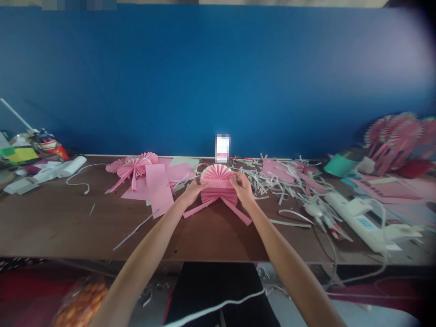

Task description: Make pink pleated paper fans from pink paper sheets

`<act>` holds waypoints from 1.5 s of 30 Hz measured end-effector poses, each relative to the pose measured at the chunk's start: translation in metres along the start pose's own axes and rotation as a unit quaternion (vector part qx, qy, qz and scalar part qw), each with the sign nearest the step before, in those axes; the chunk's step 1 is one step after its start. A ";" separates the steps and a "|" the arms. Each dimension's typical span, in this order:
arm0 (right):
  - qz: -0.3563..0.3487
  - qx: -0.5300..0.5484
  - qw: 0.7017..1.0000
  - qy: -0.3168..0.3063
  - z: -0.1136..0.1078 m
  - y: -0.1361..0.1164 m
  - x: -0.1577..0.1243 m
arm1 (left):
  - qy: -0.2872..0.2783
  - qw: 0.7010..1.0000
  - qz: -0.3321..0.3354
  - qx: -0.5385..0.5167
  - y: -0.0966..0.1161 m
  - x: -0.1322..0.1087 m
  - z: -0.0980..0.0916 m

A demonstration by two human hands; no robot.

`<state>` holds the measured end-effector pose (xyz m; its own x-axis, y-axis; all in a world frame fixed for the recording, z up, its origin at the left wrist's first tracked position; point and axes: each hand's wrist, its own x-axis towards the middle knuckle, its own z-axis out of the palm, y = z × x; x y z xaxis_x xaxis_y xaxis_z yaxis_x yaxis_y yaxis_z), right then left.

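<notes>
A pleated pink paper rosette (218, 197) with two paper tails spread below it stands in front of me at the middle of the table. Across its middle runs a flat pink paper band (218, 183), from one hand to the other. My left hand (193, 191) is closed at the rosette's left edge, where the band ends. At the right edge, my right hand (242, 185) pinches with thumb and fingers. Whether my fingertips grip only the band or the pleats as well, I cannot tell. Behind the rosette a lit phone (222, 149) leans upright against the blue partition.
Left of my hands lie finished rosettes (136, 166) and pink paper sheets (159, 190). A heap of paper scraps (272, 179) spreads to the right, near scissors (332, 225), a white power strip (361, 222) and a green cup-like container (342, 163). More rosettes (397, 136) stand far right.
</notes>
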<state>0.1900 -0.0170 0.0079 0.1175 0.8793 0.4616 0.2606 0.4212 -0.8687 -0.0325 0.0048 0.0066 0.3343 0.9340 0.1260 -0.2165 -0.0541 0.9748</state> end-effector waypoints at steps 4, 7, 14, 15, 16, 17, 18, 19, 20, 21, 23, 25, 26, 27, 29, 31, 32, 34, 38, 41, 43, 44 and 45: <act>-0.042 -0.054 0.998 -0.008 0.000 0.003 0.001 | 0.010 0.999 -0.030 0.037 0.000 0.002 -0.001; -0.087 -0.111 0.989 -0.043 -0.002 0.004 0.001 | 0.040 0.994 0.006 0.100 0.001 0.002 0.000; -0.128 -0.236 0.957 -0.113 -0.005 0.006 -0.002 | 0.084 0.985 0.016 0.153 -0.004 0.004 -0.003; -0.127 -0.245 0.955 -0.113 -0.005 0.007 -0.002 | 0.082 0.984 0.013 0.155 -0.004 0.005 -0.004; -0.126 -0.254 0.952 -0.116 -0.005 0.007 -0.002 | 0.082 0.984 0.012 0.157 -0.004 0.005 -0.005; -0.126 -0.262 0.949 -0.120 -0.006 0.008 -0.001 | 0.083 0.983 0.011 0.162 -0.004 0.005 -0.006; -0.126 -0.268 0.947 -0.127 -0.006 0.009 -0.001 | 0.084 0.982 0.012 0.168 -0.003 0.005 -0.007; -0.126 -0.273 0.944 -0.135 -0.006 0.010 -0.001 | 0.086 0.981 0.012 0.174 -0.003 0.005 -0.008; -0.127 -0.276 0.942 -0.142 -0.007 0.010 -0.001 | 0.087 0.980 0.012 0.180 -0.003 0.005 -0.008; -0.126 -0.278 0.941 -0.148 -0.007 0.010 -0.001 | 0.087 0.979 0.012 0.184 -0.003 0.005 -0.009; -0.123 -0.280 0.940 -0.151 -0.007 0.011 -0.001 | 0.083 0.979 0.012 0.187 -0.003 0.005 -0.010; -0.121 -0.286 0.939 -0.150 -0.008 0.011 -0.001 | 0.078 0.980 0.015 0.184 -0.004 0.006 -0.010; -0.121 -0.289 0.938 -0.150 -0.008 0.011 -0.001 | 0.077 0.980 0.019 0.181 -0.004 0.006 -0.009; -0.121 -0.292 0.937 -0.151 -0.008 0.011 -0.001 | 0.077 0.981 0.024 0.178 -0.005 0.007 -0.009; -0.123 -0.299 0.934 -0.153 -0.008 0.012 -0.001 | 0.091 0.977 0.042 0.186 -0.006 0.006 -0.008; -0.128 -0.312 0.929 -0.156 -0.008 0.013 0.000 | 0.115 0.962 0.078 0.235 -0.005 0.005 -0.008; -0.131 -0.319 0.925 -0.158 -0.008 0.014 0.000 | 0.125 0.948 0.101 0.276 -0.004 0.005 -0.007; -0.135 -0.333 0.918 -0.164 -0.008 0.016 0.000 | 0.127 0.907 0.146 0.374 -0.001 0.003 -0.005; -0.134 -0.343 0.913 -0.176 -0.007 0.018 0.001 | 0.038 0.844 0.186 0.501 0.005 0.003 0.004; -0.134 -0.332 0.917 -0.178 -0.007 0.018 0.002 | 0.000 0.825 0.193 0.532 0.007 0.005 0.009; -0.136 -0.322 0.920 -0.180 -0.007 0.018 0.003 | -0.007 0.815 0.196 0.545 0.006 0.006 0.010; -0.136 -0.318 0.920 -0.182 -0.007 0.017 0.003 | -0.007 0.811 0.198 0.551 0.006 0.007 0.009; -0.136 -0.317 0.920 -0.183 -0.007 0.017 0.004 | -0.004 0.809 0.199 0.553 0.005 0.008 0.008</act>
<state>0.2019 -0.0084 -0.0038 -0.3356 0.8249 0.4548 0.7536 0.5248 -0.3958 -0.0239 0.0089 0.0143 0.4473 0.7623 0.4678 0.6435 -0.6375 0.4237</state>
